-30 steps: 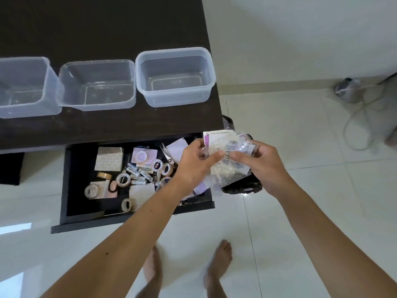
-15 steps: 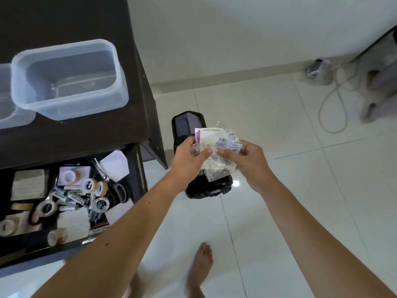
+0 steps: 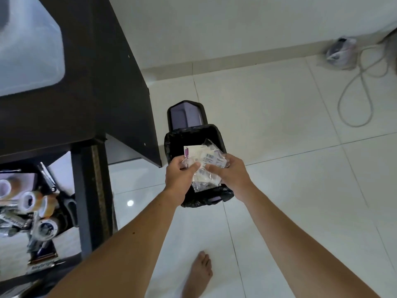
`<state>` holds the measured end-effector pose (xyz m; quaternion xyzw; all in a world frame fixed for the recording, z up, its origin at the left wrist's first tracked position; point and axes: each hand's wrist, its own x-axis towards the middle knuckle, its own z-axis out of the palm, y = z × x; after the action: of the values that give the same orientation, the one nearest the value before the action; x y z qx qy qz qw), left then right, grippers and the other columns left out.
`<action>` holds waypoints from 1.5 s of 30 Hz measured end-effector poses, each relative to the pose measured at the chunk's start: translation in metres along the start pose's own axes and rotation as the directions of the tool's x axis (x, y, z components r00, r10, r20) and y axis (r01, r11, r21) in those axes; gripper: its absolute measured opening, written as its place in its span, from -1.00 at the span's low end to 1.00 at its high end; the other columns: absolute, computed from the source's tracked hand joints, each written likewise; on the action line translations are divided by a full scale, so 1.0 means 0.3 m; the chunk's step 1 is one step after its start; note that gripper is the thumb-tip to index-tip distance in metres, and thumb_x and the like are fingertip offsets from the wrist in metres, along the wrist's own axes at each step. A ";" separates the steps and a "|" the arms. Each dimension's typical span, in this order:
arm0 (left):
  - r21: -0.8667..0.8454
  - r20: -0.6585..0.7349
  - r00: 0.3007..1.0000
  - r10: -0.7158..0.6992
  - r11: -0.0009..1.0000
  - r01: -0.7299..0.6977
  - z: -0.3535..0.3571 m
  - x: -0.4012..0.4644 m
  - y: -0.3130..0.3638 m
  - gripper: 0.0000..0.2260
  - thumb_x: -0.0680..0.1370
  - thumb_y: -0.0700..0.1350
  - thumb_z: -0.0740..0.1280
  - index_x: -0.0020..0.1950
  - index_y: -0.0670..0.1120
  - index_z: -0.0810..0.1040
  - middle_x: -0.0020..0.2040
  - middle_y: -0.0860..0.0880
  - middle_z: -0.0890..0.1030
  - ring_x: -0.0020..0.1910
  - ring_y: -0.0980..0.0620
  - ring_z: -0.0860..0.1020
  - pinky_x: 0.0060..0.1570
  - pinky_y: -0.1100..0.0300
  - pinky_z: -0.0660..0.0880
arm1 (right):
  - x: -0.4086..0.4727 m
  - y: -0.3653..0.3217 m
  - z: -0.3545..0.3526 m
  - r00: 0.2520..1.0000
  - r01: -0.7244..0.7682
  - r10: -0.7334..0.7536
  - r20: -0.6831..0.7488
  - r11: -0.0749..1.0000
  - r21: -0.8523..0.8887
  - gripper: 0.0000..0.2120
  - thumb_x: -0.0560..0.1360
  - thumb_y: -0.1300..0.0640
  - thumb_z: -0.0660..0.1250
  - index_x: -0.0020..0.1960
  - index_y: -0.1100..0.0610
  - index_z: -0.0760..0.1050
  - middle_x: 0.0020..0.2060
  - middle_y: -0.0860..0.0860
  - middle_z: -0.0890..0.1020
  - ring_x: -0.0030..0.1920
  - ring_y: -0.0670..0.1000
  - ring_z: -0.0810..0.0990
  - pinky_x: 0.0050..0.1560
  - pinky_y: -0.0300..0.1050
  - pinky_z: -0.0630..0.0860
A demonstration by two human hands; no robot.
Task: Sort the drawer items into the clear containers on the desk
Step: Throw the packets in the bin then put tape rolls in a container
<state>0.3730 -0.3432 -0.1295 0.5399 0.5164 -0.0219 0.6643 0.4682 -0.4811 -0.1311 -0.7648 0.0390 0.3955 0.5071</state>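
Toes of my bare foot point(image 3: 199, 274) show at the bottom edge on the white tiled floor point(image 3: 300, 190). Above them my two forearms reach forward and meet over the bin. My left hand point(image 3: 179, 179) pinches a bundle of clear plastic packets and paper slips point(image 3: 205, 166) between thumb and curled fingers, and my right hand point(image 3: 231, 171) grips the same bundle from the other side, thumb on top. The bundle hangs right over the open black-lined waste bin point(image 3: 214, 134), whose lid point(image 3: 185, 115) stands tipped up behind it. To my left the open drawer point(image 3: 86, 201) holds tape rolls point(image 3: 30, 201) and other small items, blurred. Farther up is the dark tabletop point(image 3: 90, 72) with one clear container point(image 3: 28, 50) near its corner. Beyond, a grey cable point(image 3: 354, 93) loops across the floor beside a bagged object point(image 3: 340, 51) against the wall.
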 end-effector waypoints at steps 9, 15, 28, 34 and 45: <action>0.156 -0.067 0.997 0.026 0.988 -0.015 -0.003 0.041 -0.072 -0.32 0.59 -0.07 0.51 0.64 0.03 0.28 0.59 -0.01 0.39 0.57 -0.04 0.36 0.40 0.15 0.33 | 0.059 0.079 -0.002 0.988 -0.009 -0.024 -0.154 0.977 -0.211 -0.37 0.44 0.01 0.63 0.44 0.03 0.51 0.32 -0.08 0.62 0.31 0.01 0.60 0.23 -0.14 0.47; 0.136 -0.029 0.996 0.084 0.988 -0.079 0.005 -0.027 -0.018 -0.45 0.63 -0.10 0.47 0.58 0.00 0.38 0.55 0.02 0.45 0.55 -0.01 0.39 0.50 0.08 0.35 | -0.016 0.006 -0.007 0.991 0.057 -0.083 -0.109 0.972 -0.227 -0.55 0.45 0.07 0.63 0.30 0.08 0.62 0.16 -0.04 0.70 0.17 0.05 0.69 0.23 -0.04 0.61; 0.012 0.192 0.948 0.253 0.965 -0.260 -0.290 -0.406 0.312 -0.67 0.64 -0.16 0.43 0.38 0.05 0.50 0.23 0.06 0.65 0.21 0.12 0.62 0.01 0.33 0.53 | -0.483 -0.380 0.065 0.936 0.269 -0.319 -0.150 0.921 -0.280 -0.62 0.45 0.09 0.63 0.23 0.03 0.64 0.04 -0.07 0.72 0.02 -0.05 0.73 0.06 -0.23 0.61; 0.055 0.311 0.859 0.406 0.895 -0.443 -0.629 -0.600 0.410 -0.71 0.62 -0.17 0.47 0.31 0.02 0.57 0.14 0.03 0.71 0.07 0.13 0.70 0.14 0.26 0.61 | -0.724 -0.508 0.257 0.912 0.348 -0.390 -0.126 0.899 -0.266 -0.65 0.45 0.14 0.63 0.20 0.04 0.65 -0.01 -0.08 0.73 -0.03 -0.12 0.72 0.01 -0.31 0.62; 0.161 0.119 0.907 0.405 0.893 -0.420 -1.315 -0.546 0.246 -0.74 0.57 -0.21 0.53 0.20 0.04 0.63 0.02 0.04 0.73 -0.02 0.09 0.71 0.07 0.14 0.66 | -0.836 -0.517 0.786 0.878 0.476 -0.469 0.097 0.830 -0.291 -0.76 0.47 0.23 0.60 0.10 0.07 0.68 -0.07 -0.05 0.73 -0.11 -0.09 0.69 -0.04 -0.30 0.63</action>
<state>0.0788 -0.1073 0.0842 0.6944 0.3579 0.0501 0.6222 0.2345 -0.3017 0.1052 -0.8154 -0.2183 0.2672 0.4648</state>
